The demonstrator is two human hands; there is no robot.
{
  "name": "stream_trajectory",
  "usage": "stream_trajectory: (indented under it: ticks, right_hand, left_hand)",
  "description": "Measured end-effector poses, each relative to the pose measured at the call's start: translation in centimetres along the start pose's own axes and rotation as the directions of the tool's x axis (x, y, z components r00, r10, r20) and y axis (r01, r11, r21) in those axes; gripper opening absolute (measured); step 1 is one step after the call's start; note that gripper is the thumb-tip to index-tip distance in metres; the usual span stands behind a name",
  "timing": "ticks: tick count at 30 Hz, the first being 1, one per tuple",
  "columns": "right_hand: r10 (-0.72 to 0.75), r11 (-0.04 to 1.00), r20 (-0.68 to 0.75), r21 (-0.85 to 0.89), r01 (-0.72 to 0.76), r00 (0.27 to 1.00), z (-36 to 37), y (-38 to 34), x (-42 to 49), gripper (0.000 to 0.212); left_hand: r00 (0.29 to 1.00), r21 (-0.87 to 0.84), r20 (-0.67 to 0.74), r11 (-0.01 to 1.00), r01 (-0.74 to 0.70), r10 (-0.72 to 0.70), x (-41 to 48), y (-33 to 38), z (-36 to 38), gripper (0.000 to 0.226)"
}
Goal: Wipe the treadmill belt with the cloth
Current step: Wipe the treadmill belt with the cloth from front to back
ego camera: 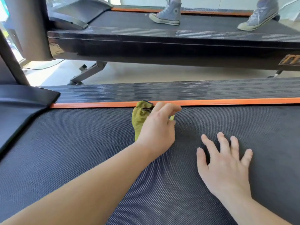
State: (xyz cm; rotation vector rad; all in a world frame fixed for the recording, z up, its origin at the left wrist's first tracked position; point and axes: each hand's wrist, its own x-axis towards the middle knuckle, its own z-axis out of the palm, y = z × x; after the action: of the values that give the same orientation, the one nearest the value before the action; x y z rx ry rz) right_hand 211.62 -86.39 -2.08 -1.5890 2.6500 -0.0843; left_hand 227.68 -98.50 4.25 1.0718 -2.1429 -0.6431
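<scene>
Head view: the cloth, olive-green and bunched, lies on the treadmill belt at its far edge, touching the orange strip that borders the ribbed side rail. The left hand holds it, fingers curled over the wad and grasping it, with a small yellow-green corner showing under them. The right hand rests palm-down on the belt nearer the wearer, its fingers released and spread, holding nothing; it appears to serve as a brace.

Risks, as judged: the cloth is wadded, so little of it meets the belt and a stroke may leave unwiped bands. The textured belt may snag the fabric. Weight on the bracing hand could shift the belt if it runs free, and that hand covers a patch that will need wiping.

Surroundings: the dark motor cover closes off the belt's left end and limits strokes that way. Beyond the rail and a strip of floor stands a second treadmill, on which another person's grey canvas shoes are seen, well apart from the work.
</scene>
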Motion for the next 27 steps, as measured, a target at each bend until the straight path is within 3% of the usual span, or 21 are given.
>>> stream_trajectory:
  ticks: [2, 4, 7, 9, 11, 12, 14, 18, 19, 21, 23, 24, 27]
  right_hand:
    - [0.000, 1.000, -0.010, -0.004, 0.000, 1.000, 0.0, 0.0, 0.0, 0.064]
    - [-0.008, 1.000, 0.000, -0.016, 0.008, 1.000, 0.1, 0.0, 0.1, 0.064]
    - [-0.007, 1.000, -0.013, 0.005, 0.007, 1.000, 0.2, 0.1, 0.2, 0.063]
    - [-0.005, 1.000, -0.018, 0.010, 0.005, 1.000, 0.3, 0.1, 0.1, 0.064]
    - [-0.007, 1.000, -0.020, 0.011, 0.007, 1.000, 0.3, 0.1, 0.0, 0.065]
    - [-0.008, 1.000, -0.022, 0.013, 0.008, 1.000, 0.3, 0.1, 0.1, 0.065]
    - [-0.005, 1.000, -0.029, 0.016, 0.005, 1.000, 0.4, 0.1, 0.2, 0.064]
    - [-0.006, 1.000, -0.027, 0.019, 0.006, 1.000, 0.6, 0.1, 0.2, 0.065]
    - [-0.006, 1.000, -0.027, 0.024, 0.007, 1.000, 0.6, 0.1, 0.2, 0.065]
    - [-0.008, 1.000, -0.031, 0.028, 0.008, 0.999, 0.6, 0.1, 0.2, 0.065]
    - [-0.011, 1.000, -0.034, 0.024, 0.012, 0.999, 0.6, 0.0, 0.2, 0.063]
    - [-0.007, 1.000, -0.037, 0.028, 0.008, 0.999, 0.5, 0.1, 0.2, 0.063]
    - [-0.020, 0.999, -0.025, 0.034, 0.021, 0.999, 0.5, 0.2, 0.2, 0.064]
  left_hand:
    - [0.988, -0.155, 0.149, 0.988, -0.026, 0.050, -1.1, 0.9, 0.3, 0.035]
    - [0.985, -0.140, 0.171, 0.990, 0.008, 0.016, -2.0, -0.3, 0.1, 0.029]
    - [1.000, 0.246, 0.019, 0.969, 0.007, -0.012, -1.1, -3.3, -0.3, 0.024]
    - [0.973, 0.416, 0.209, 0.909, 0.001, -0.097, -0.2, -3.6, 0.6, 0.039]
    - [0.867, 0.555, 0.452, 0.827, -0.090, -0.208, 0.2, -3.2, 2.6, 0.071]
    - [0.826, 0.605, 0.497, 0.789, -0.110, -0.266, 0.4, -3.3, 3.3, 0.083]
    - [0.825, 0.647, 0.462, 0.760, -0.063, -0.325, 1.4, -4.2, 3.5, 0.090]
    - [0.845, 0.685, 0.303, 0.717, 0.128, -0.441, 2.2, -4.1, 5.1, 0.079]
    - [0.847, 0.666, 0.327, 0.738, 0.107, -0.418, 1.9, -3.6, 5.8, 0.076]
    - [0.831, 0.609, 0.489, 0.785, -0.109, -0.264, 1.4, -3.3, 5.5, 0.070]
    - [0.747, 0.539, 0.655, 0.762, -0.358, -0.113, 2.0, -5.1, 2.5, 0.066]
    - [0.728, 0.538, 0.678, 0.744, -0.396, -0.103, 2.8, -6.3, 0.8, 0.065]
    - [0.815, 0.684, 0.507, 0.706, -0.182, -0.281, 2.8, -7.8, -1.2, 0.066]
